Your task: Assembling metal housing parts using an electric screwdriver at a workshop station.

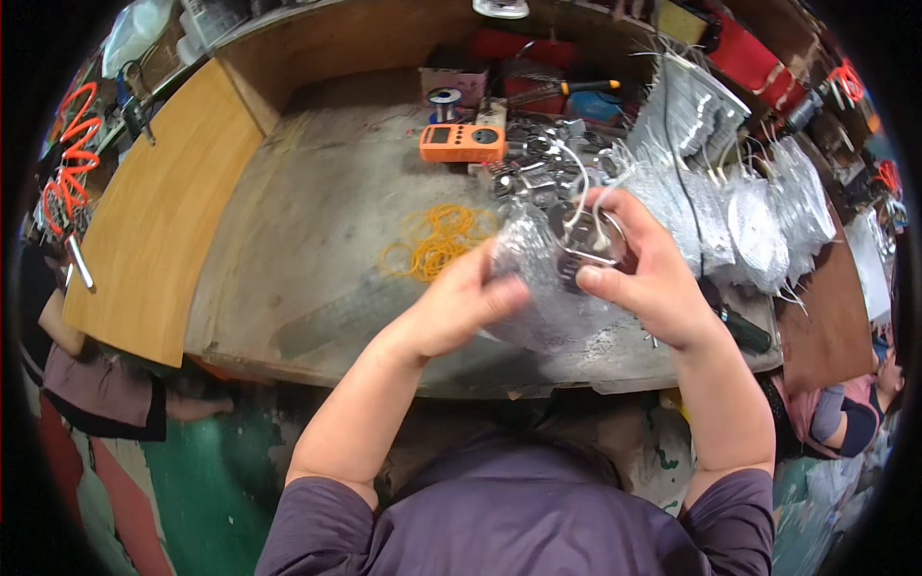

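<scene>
Purple shirt, six o'clock; left hand half-curled by bubble wrap, grip unclear; right hand clasps metal part, two o'clock, likely stiff, best rim-held.

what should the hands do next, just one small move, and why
Perhaps fold the bubble wrap up over the metal part: the right hand holds the part, its slotted metal shows bare, and the left hand, blurred, is at the wrap.

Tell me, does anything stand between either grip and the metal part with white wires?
Yes: clear plastic wrap lies between the left-hand grip and the metal part, on the part's left. Nothing visible separates the right-hand grip from the part; that thumb and fingers hold it.
</scene>
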`<state>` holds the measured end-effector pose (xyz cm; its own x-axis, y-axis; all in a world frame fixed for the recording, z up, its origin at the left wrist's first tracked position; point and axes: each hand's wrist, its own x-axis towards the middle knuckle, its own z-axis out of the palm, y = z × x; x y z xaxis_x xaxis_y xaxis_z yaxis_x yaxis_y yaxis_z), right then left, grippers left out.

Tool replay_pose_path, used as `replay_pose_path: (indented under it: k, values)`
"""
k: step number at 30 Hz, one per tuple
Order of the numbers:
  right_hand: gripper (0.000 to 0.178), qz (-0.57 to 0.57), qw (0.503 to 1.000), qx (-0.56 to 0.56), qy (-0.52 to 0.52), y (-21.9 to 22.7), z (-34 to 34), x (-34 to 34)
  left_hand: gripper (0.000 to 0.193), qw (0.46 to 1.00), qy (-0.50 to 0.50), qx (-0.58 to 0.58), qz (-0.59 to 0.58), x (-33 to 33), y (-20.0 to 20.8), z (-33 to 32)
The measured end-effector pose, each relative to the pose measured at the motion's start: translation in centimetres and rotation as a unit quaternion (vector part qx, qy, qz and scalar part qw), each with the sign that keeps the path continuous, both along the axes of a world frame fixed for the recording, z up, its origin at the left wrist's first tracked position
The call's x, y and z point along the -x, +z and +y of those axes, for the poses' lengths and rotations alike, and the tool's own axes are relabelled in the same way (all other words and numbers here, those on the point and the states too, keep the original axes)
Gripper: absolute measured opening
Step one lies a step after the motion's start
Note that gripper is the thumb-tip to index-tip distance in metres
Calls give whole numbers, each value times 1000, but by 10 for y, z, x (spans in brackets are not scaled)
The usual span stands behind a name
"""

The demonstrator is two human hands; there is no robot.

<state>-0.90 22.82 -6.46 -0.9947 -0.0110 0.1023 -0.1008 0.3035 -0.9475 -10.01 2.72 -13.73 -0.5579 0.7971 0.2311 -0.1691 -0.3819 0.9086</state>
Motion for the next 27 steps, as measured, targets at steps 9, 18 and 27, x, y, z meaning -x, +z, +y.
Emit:
replay_pose_path:
  k: [9, 18, 27]
  values:
    - [49, 4, 973, 160, 164, -29, 7, 25, 52, 874, 246, 56, 415, -52, -27, -28]
    - [12, 294, 831, -419, 218, -107, -100, 147, 52, 869, 246, 34, 429, -48, -45, -35]
    - [7, 54, 982, -136, 120, -91, -80, 146, 52, 932, 240, 37, 269, -37, -47, -32]
